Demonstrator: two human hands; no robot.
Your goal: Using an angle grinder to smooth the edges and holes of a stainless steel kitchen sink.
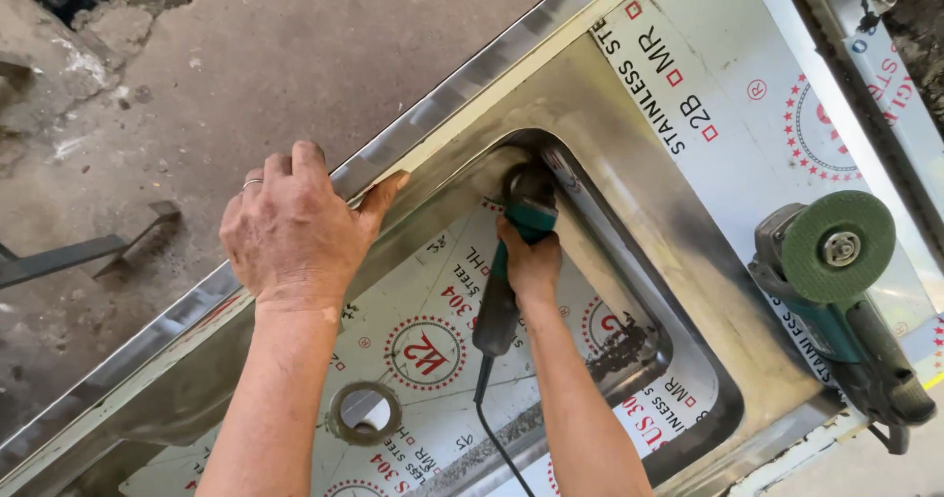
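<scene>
My left hand (291, 230) rests on the folded rim of a stainless steel sink unit (590, 104), fingers curled over the edge, a ring on one finger. Down inside the basin, my right hand (531, 261) is closed around a green and black angle grinder (516, 251). The grinder's head is pressed against the upper corner of the basin wall. Its black cord (497, 428) runs down toward me. The basin floor carries a white protective film with red printing and a round drain hole (365, 412).
A second angle grinder (836, 291) with a green disc lies on the sink's flat top at the right. Beyond the sink at the left is a concrete floor (246, 55) with a dark metal bar (88, 251) lying on it.
</scene>
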